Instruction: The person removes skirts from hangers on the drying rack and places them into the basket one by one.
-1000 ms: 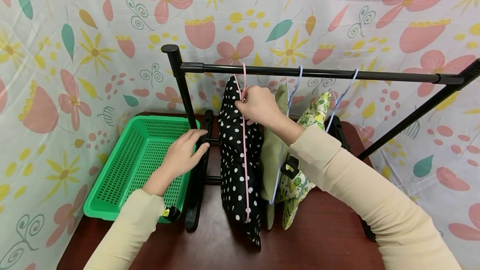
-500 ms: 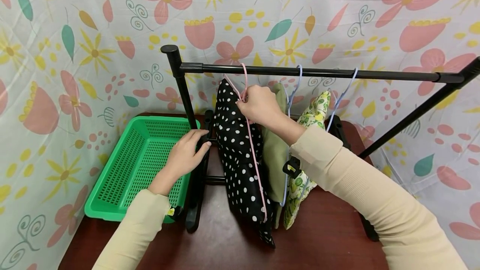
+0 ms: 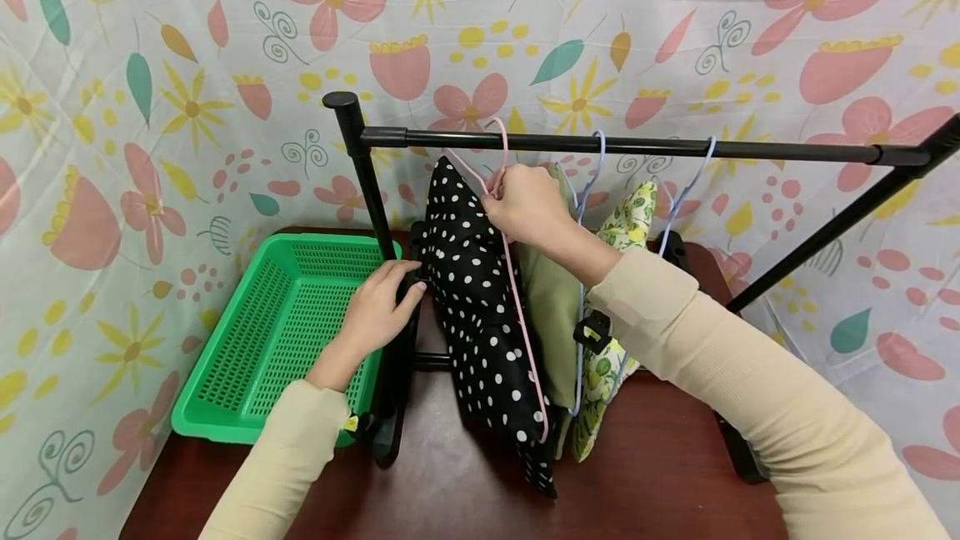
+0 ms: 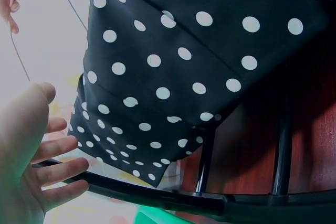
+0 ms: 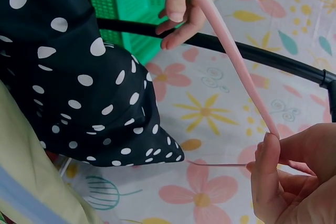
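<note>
My right hand (image 3: 527, 205) pinches a pink hanger (image 3: 517, 307) just under its hook, which sits over the black rack's bar (image 3: 660, 146). From this hanger hangs a black cushion (image 3: 465, 290) with white dots, turned at an angle to the bar. In the right wrist view, thumb and fingertips (image 5: 270, 156) close on the pink hanger. My left hand (image 3: 375, 311) is beside the rack's left post, left of the cushion. Its fingers (image 4: 63, 174) are spread and hold nothing in the left wrist view.
Right of the dotted cushion, a green cushion (image 3: 551, 315) and a lemon-print cushion (image 3: 630, 215) hang on blue hangers (image 3: 588, 190). A green perforated basket (image 3: 225, 307) stands left of the rack on the dark red table (image 3: 637, 457). A flowered cloth (image 3: 480, 15) is behind.
The pink hanger's hook has shifted slightly right along the bar. The dotted cushion's near end has swung right, toward the green cushion. My left hand has moved slightly right.
</note>
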A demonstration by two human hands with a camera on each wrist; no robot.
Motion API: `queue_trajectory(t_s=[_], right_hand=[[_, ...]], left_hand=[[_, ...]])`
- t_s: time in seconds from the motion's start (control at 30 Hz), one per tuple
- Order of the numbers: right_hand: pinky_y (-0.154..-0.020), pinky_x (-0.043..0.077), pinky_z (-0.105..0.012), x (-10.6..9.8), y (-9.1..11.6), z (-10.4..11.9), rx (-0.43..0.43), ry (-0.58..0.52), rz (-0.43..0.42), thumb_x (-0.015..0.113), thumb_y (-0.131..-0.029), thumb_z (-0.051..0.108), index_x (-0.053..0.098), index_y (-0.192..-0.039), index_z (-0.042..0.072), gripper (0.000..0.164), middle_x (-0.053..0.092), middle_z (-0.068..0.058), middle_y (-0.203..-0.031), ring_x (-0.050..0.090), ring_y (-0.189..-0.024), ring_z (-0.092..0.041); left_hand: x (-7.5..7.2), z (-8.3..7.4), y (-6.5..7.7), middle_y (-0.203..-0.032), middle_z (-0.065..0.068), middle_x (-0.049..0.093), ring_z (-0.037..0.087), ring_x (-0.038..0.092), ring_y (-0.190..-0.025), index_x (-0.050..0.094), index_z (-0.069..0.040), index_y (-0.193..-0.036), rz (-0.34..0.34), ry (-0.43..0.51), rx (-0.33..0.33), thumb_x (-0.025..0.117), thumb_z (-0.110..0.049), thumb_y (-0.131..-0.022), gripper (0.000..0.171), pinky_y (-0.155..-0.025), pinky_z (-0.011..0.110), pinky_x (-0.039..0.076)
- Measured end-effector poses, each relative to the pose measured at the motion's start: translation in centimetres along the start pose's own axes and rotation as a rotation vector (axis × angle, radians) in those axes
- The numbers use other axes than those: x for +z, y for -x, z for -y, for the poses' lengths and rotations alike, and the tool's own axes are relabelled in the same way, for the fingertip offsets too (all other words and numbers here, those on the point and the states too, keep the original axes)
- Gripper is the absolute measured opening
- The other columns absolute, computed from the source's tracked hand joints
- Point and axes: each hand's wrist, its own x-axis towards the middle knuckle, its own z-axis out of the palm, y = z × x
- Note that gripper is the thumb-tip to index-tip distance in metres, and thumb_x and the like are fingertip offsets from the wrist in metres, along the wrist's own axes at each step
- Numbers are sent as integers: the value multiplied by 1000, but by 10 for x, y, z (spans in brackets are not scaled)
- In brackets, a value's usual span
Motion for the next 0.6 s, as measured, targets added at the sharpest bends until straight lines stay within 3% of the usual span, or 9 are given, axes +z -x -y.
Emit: queue_trajectory(t_s=[0.43,0.6], right_hand=[[-45,33,-25,-13,4,-1,-66,-12,-15,56,-86,16,71,-83,8,17,65,-6,-68,54,-54,-21],[-43,31,-25,-18,7,0,-69,-3,-13,55,-87,17,62,-70,11,20,62,-5,-65,51,-51,-19]], left_hand=[[6,-4,-4,-129,11,52,32,54,-112,54,-12,-127,-64,30,-92,48,-36,-95,40,-86,51,46],[8,-6,-3,-128,12,52,33,55,-111,54,-11,-127,-88,47,-118,47,-38,-94,42,-86,51,46]])
